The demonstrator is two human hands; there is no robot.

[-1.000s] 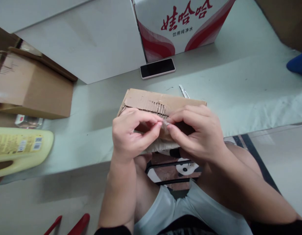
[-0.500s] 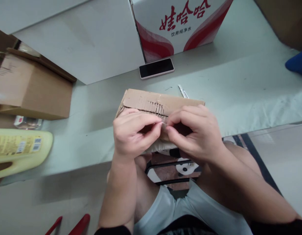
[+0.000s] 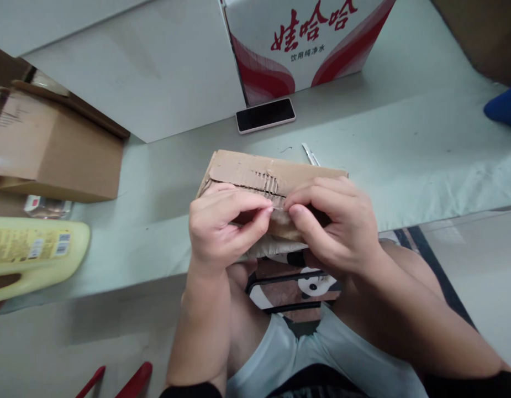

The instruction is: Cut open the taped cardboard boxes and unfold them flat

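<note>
A brown cardboard box [image 3: 238,166] with torn, ridged patches on its top lies at the table's front edge. Over its left part is my left hand [image 3: 226,224], thumb and forefinger pinched together. My right hand [image 3: 336,221] is over the box's right part, its thumb and forefinger closed close to the left fingertips. Between the two pinches runs a thin, clear strip [image 3: 279,208], too small to make out well. Behind the box's right end lies a metal cutter knife [image 3: 310,154], partly hidden by the box.
A phone [image 3: 265,115] lies behind the box, before a white-and-red carton [image 3: 305,50] and a large white box [image 3: 156,72]. On the left are an open cardboard box [image 3: 81,155] and a yellow bottle [image 3: 40,254]. A blue object [image 3: 504,108] is at the right edge.
The fingertips of my two hands have moved slightly apart, the right ones to the right. More of the clear strip shows between them.
</note>
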